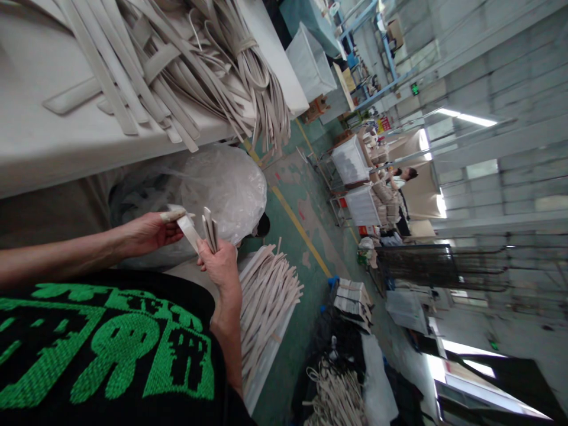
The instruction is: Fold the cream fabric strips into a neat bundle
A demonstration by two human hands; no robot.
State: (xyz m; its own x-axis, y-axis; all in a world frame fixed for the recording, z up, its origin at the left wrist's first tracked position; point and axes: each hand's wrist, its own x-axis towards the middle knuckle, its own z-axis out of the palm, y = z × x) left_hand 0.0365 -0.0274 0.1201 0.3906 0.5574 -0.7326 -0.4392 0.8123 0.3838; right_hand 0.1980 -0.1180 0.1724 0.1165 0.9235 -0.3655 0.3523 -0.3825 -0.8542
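My left hand (148, 232) pinches the end of a cream strip (189, 228), its finger wrapped in pale tape. My right hand (220, 263) is closed round a small bundle of cream strips (210, 228) that stand up from the fist. Both hands are held close together in front of my black shirt with green print (110, 343), above a clear plastic bag (222, 186). The strip in the left hand reaches across to the right hand.
A white table (39, 142) at upper left carries a heap of long cream strips (177, 65). More strips (268, 296) lie stacked on a board by the green floor. White bins (310, 62), racks and a person (402, 177) stand farther down the aisle.
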